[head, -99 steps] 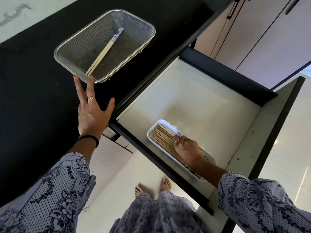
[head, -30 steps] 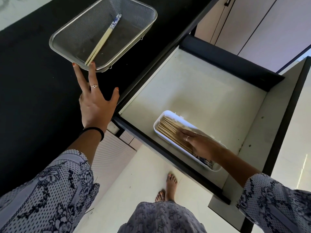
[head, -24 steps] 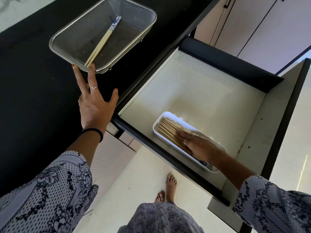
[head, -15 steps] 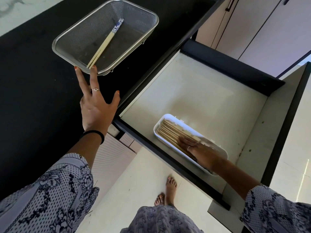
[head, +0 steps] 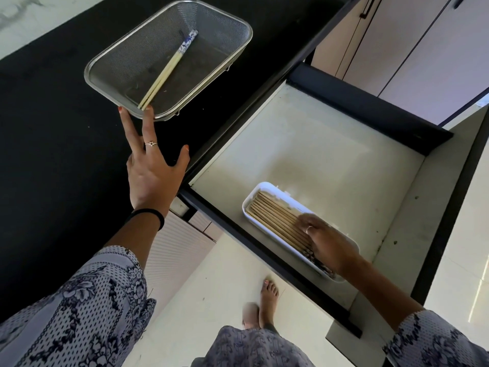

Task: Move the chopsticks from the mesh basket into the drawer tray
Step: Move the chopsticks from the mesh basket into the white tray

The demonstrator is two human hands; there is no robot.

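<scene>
left hand [head: 152, 178] flat and spread wide on the black counter [head: 53, 160], gripping nothing; two fingertips [head: 148, 110] up against the near rim of the mesh basket [head: 238, 27], probably to steady it or keep it within reach for the next pick. just beyond those fingertips, one pair of chopsticks [head: 166, 71] lying side by side on the basket floor, thin ends toward the hand, blue patterned tops pointing away. not yet lifted.

right hand [head: 326, 245] down in the open drawer [head: 317, 144], loosely curved over the near end of the white tray [head: 250, 201], fingers resting on the row of wooden chopsticks [head: 272, 217] packed there. seems to be pressing or squaring them up so that they lie flat and leave room; whether a stick is pinched underneath cannot be told, since the palm hides it. tray sitting close to the drawer's front edge, on the side nearest the body, likely for an easy reach.

task nearly finished by the look of it: most sticks under the right hand, only the one pair left ahead of the left.
</scene>
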